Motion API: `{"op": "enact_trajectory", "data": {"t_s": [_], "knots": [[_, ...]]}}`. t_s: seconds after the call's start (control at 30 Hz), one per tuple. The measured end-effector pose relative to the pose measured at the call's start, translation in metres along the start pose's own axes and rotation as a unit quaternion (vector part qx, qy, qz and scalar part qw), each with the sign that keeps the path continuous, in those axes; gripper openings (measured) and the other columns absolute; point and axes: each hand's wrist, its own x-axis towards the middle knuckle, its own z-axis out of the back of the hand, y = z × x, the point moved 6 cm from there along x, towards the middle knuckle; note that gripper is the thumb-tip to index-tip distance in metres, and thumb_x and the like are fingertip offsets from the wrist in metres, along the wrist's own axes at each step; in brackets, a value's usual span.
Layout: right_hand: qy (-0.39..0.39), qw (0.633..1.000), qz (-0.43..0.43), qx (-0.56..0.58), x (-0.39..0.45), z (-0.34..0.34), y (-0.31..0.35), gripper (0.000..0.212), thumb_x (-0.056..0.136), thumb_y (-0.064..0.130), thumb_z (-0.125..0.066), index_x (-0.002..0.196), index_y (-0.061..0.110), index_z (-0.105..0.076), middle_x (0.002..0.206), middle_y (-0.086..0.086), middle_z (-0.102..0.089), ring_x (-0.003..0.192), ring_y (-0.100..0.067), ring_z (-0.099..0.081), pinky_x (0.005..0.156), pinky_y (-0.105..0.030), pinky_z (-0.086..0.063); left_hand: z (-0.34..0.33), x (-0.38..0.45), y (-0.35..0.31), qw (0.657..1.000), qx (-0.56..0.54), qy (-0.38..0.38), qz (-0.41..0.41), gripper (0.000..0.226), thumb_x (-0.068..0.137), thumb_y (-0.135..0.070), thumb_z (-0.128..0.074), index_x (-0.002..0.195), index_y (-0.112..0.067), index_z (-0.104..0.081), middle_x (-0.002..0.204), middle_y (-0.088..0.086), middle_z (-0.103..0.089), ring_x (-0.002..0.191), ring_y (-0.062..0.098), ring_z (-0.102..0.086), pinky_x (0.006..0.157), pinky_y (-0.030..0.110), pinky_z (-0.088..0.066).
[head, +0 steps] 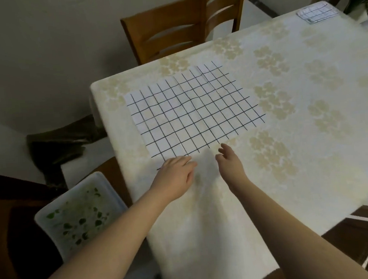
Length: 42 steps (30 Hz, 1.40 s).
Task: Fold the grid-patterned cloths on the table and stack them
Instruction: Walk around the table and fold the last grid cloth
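Note:
A white cloth with a black grid point(195, 111) lies spread flat on the table, near its left corner. My left hand point(177, 175) rests palm down at the cloth's near edge, fingers touching or just covering the near corner. My right hand point(229, 160) hovers beside it, fingers apart and pointing at the same near edge, holding nothing. A stack of folded grid cloths point(317, 12) sits at the far right corner of the table.
The table point(311, 140) wears a cream cloth with pale flower prints. Two wooden chairs point(166, 33) stand at the far side. A white plastic bin with green leaf marks point(79, 216) sits on a chair at my left. A dark cloth point(57, 142) lies on the floor.

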Motion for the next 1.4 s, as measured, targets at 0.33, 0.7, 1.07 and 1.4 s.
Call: {"op": "enact_trajectory", "data": {"t_s": [0.33, 0.7, 1.07, 1.4], "knots": [[-0.095, 0.907, -0.199, 0.358, 0.070, -0.013, -0.033, 0.037, 0.096, 0.006, -0.049, 0.132, -0.001, -0.053, 0.105, -0.016, -0.066, 0.093, -0.022, -0.064, 0.077, -0.027, -0.053, -0.049, 0.044, 0.034, 0.993, 0.043, 0.066, 0.085, 0.059, 0.103, -0.039, -0.030, 0.157, -0.025, -0.010, 0.165, 0.000, -0.003, 0.152, 0.018, -0.001, 0.121, 0.035, -0.002], [-0.074, 0.950, -0.183, 0.244, 0.085, -0.020, -0.031, 0.021, 0.090, 0.025, -0.066, 0.074, 0.012, -0.068, 0.071, -0.007, -0.061, 0.059, -0.018, -0.049, 0.057, -0.029, -0.040, -0.067, 0.029, 0.035, 0.993, 0.043, 0.085, 0.065, 0.075, 0.089, -0.055, 0.001, 0.157, -0.024, -0.006, 0.165, -0.005, -0.002, 0.151, 0.013, 0.001, 0.123, 0.035, -0.003], [-0.131, 0.958, -0.154, 0.205, 0.034, 0.030, -0.063, 0.023, 0.090, 0.016, -0.061, 0.067, 0.012, -0.063, 0.070, -0.005, -0.062, 0.059, -0.019, -0.050, 0.055, -0.031, -0.038, -0.051, 0.009, 0.012, 0.998, 0.029, 0.048, -0.014, 0.062, 0.098, -0.047, -0.019, 0.153, -0.020, -0.027, 0.160, -0.002, -0.027, 0.149, 0.013, -0.017, 0.122, 0.038, -0.016], [-0.257, 0.926, -0.187, 0.201, -0.087, 0.087, -0.153, 0.021, 0.092, 0.024, -0.061, 0.077, 0.011, -0.065, 0.067, -0.004, -0.057, 0.055, -0.018, -0.044, 0.056, -0.031, -0.037, -0.085, -0.046, -0.035, 0.987, -0.008, 0.088, -0.131, 0.058, 0.099, -0.044, -0.022, 0.154, -0.024, -0.022, 0.163, -0.006, -0.017, 0.150, 0.010, -0.008, 0.118, 0.026, 0.001]]}}
